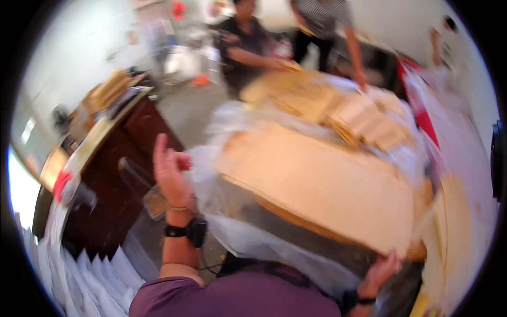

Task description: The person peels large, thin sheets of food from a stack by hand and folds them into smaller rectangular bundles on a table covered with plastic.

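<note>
In front of me a thick stack of thin, pale tan sheets point(317, 178) lies on a table covered with clear plastic sheeting point(233, 233). My left hand point(173, 174) is raised beyond the stack's left end, with its fingers apart and nothing in it. At the near right corner of the stack is my right hand point(381, 271), its fingertips at the edge of the sheets. Blur hides whether these fingers pinch a sheet or only touch it. Past the stack are several folded bundles of similar sheets point(368, 119).
Two people work at the table's far side; one person's hand point(361, 79) reaches to the bundles. A dark red wooden cabinet point(115, 174) stands left, with stacked goods on top. White pleated material point(91, 281) is at lower left. More tan sheets point(451, 226) lie along the right.
</note>
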